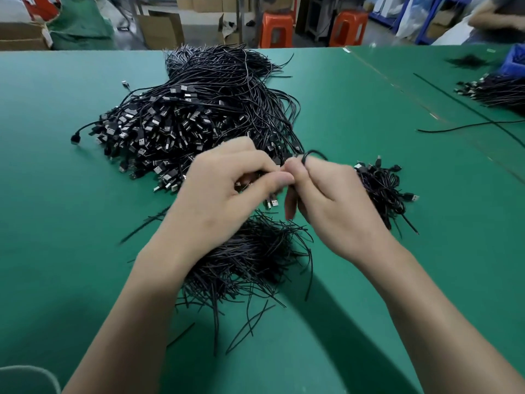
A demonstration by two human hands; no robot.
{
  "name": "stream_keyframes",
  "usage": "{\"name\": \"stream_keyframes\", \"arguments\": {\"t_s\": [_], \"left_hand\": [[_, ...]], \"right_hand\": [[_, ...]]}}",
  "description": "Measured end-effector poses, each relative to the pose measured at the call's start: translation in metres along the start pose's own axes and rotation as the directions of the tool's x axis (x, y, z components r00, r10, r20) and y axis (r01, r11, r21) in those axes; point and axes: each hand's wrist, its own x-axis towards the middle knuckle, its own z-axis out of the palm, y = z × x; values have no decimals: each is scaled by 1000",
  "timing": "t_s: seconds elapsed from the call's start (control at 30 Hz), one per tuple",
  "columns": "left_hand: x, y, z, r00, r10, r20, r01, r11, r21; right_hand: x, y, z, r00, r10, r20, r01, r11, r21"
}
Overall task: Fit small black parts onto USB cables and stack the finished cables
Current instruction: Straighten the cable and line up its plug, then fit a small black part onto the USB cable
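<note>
View from above of a person's two bare forearms reaching over a green table [71, 251]. The hands meet at the centre, just above the table.

The left hand [227, 191] is curled, its thumb stretched right to touch the right hand's fingertips. The right hand [332, 200] is curled too, thumb and forefinger pinched together. Between them they pinch one thin black cable [314, 152], which arches in a small loop above the right forefinger. A silver USB plug [272, 201] hangs just below the hands. Whether a small part is on the cable cannot be told; the fingers hide it and the picture is blurred there.

Behind the hands lies a big pile [181, 118] of black USB cables, plugs towards the person and bare tails fanned away. Any marks on the plugs are too small to read.

Under the wrists sits a heap of thin black strands [250, 257]. Just right of the right hand is a small stack [383, 186] of bundled cables.

At the far right are another cable heap [494, 92], a blue bin [514, 61] and a loose cable [468, 125] lying across the table. Beyond the table stand two orange stools [277, 29] and cardboard boxes [163, 29]; a second person's arm [494, 15] shows at the top right corner.
</note>
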Motion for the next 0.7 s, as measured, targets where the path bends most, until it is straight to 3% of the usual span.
{"name": "stream_keyframes", "arguments": {"t_s": [0.07, 0.17, 0.23, 0.33, 0.43, 0.5, 0.6, 0.7], "left_hand": [[0, -2, -2, 999, 5, -38, -6, 1000, -22], [-1, -1, 2, 997, -31, -69, 22, 991, -132], [-1, -2, 4, 993, -80, -83, 58, 968, -243], [-2, -3, 12, 995, -75, -64, 55, 961, -271], [-5, -1, 28, 989, -141, 45, 147, 929, -340], [-6, 1, 38, 978, -161, 130, 194, 933, -304], [-6, 3, 39, 974, -89, 211, 115, 987, -115], [-5, -1, 26, 977, -59, 207, 57, 998, 15]], "right_hand": [[-4, -2, 3, 972, 83, 220, -139, 958, 251], [-9, -5, 4, 871, 23, 491, -373, 680, 631], [-12, -7, 6, 854, -45, 518, -421, 524, 741], [-12, -11, 6, 877, -95, 471, -419, 330, 846], [-1, -18, 3, 954, 29, 297, -295, 244, 924], [7, -17, 2, 981, 157, 115, -158, 290, 944], [12, -11, 3, 974, 194, -120, -6, 551, 834], [11, -1, 2, 962, 70, -265, 41, 919, 391]]}}
